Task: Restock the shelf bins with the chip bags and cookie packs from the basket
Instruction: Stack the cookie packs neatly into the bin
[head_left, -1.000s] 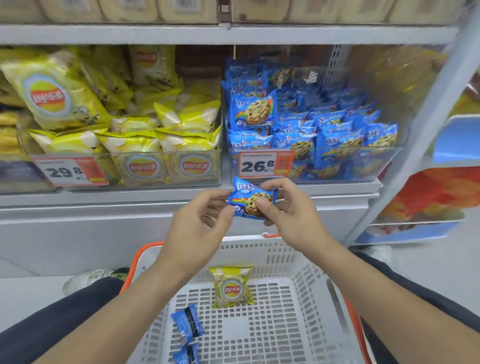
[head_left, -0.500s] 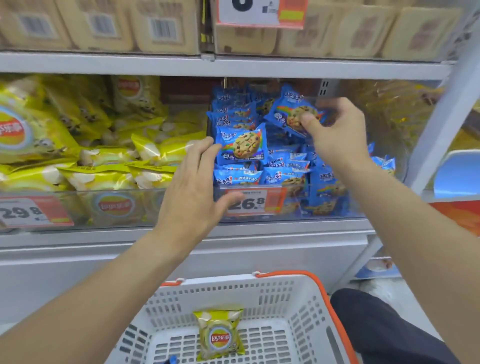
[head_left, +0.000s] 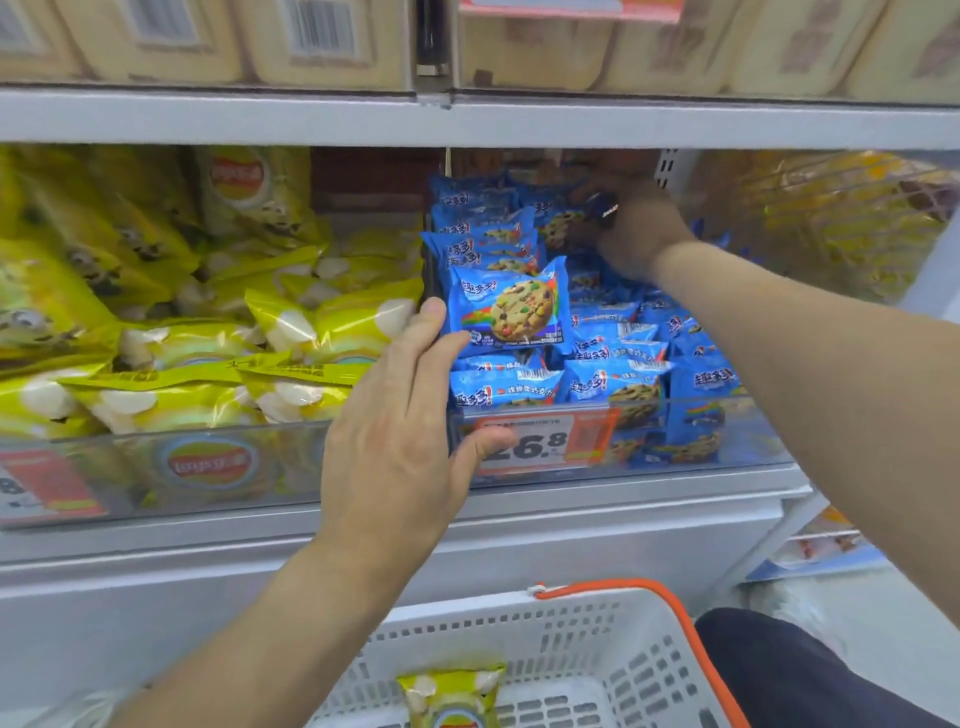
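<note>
right hand (head_left: 631, 234): deep in cookie bin (head_left: 727, 457), fingers hidden (grip indeterminate) | left hand (head_left: 400, 441): fingers straight, together, touching bin front

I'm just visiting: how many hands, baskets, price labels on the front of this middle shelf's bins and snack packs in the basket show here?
Bare hands: 2, left hand and right hand
White plastic basket with orange rim: 1
Yellow chip bag in the basket's visible part: 1
Price labels: 2, orange-and-white label, red-and-white label
Total: 6
</note>
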